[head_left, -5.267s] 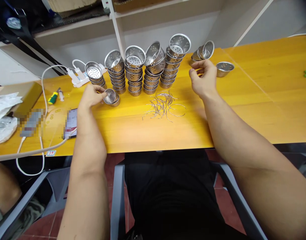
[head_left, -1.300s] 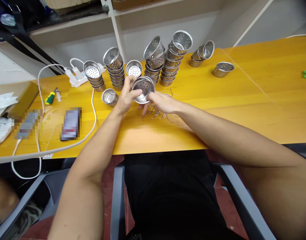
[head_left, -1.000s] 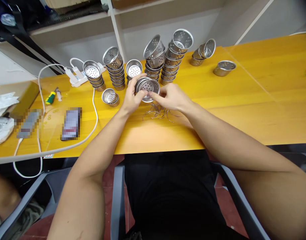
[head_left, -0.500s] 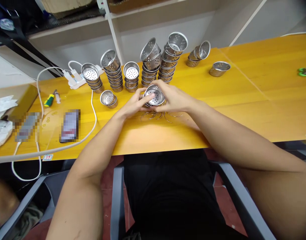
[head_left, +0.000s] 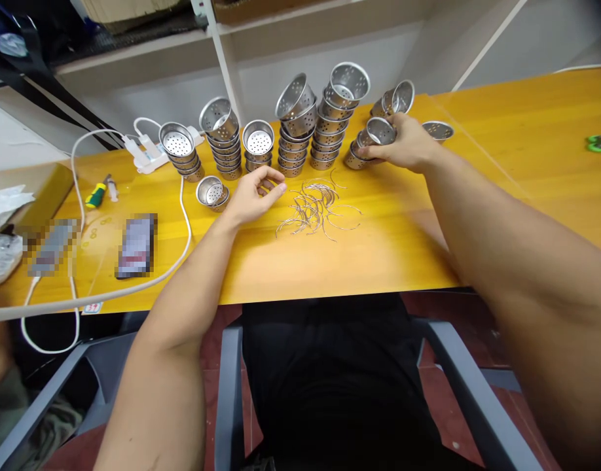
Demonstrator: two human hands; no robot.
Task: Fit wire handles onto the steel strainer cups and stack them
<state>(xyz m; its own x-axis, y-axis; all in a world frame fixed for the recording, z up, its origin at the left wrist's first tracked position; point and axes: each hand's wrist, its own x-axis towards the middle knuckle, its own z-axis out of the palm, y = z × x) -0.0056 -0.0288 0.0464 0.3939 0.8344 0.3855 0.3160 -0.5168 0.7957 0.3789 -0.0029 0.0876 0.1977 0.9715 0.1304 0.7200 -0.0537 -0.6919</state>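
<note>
My right hand (head_left: 403,144) grips a small stack of perforated metal cups (head_left: 378,133) at the right end of the row of stacks. Whether that stack rests on the wooden table (head_left: 261,268) I cannot tell. My left hand (head_left: 258,195) is held just above the table with nothing in it, fingers loosely curved and apart. Beside it on the right lies a loose tangle of thin curved metal wires (head_left: 313,209). Taller cup stacks (head_left: 289,144) rise behind the wires, some with a tilted top cup. A short pair of nested cups (head_left: 213,193) stands left of my left hand.
More cups (head_left: 399,98) lie behind my right hand, and a single cup (head_left: 438,131) sits beyond my wrist. To the left are a phone (head_left: 136,245), a green-handled screwdriver (head_left: 98,194), a white cable (head_left: 185,203) and a power strip (head_left: 150,159). Green-handled scissors or pliers (head_left: 598,142) lie far right.
The cups held between both hands over the wires have moved right and back in my right hand. My left hand has let go and drawn slightly left, exposing the wires.
</note>
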